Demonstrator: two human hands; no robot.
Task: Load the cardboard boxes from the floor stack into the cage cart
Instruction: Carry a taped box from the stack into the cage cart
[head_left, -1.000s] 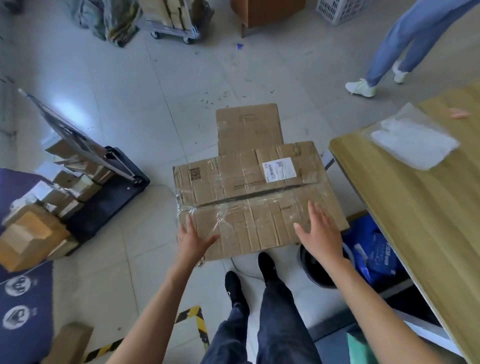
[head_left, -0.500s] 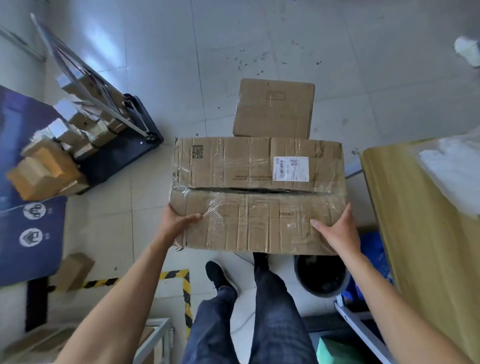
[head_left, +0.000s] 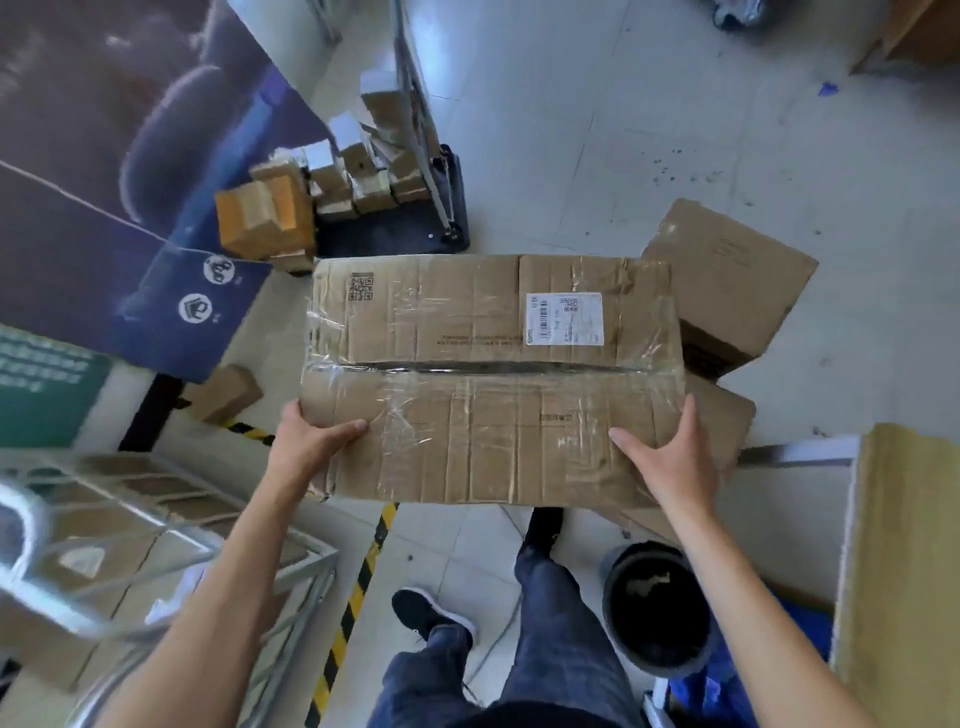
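Note:
A wide, worn cardboard box (head_left: 488, 374) with clear tape and a white shipping label is lifted off the floor in front of me. My left hand (head_left: 306, 441) grips its near left corner, thumb on top. My right hand (head_left: 675, 457) grips its near right corner. Behind and under it two more brown boxes remain on the floor, one at the back right (head_left: 727, 280) and one lower right (head_left: 727, 421). The metal cage cart (head_left: 156, 540) stands at the lower left, its wire frame blurred, with flat cardboard boxes inside.
A dark platform trolley (head_left: 395, 218) piled with small boxes stands at the back left beside a blue banner (head_left: 104, 182). A small box (head_left: 223, 392) lies by black-yellow floor tape (head_left: 343, 623). A black bucket (head_left: 654, 603) and a wooden table (head_left: 904, 571) are on my right.
Both hands took hold of the big box and raised it off the stack. My view has swung to the left, bringing the cage cart into sight.

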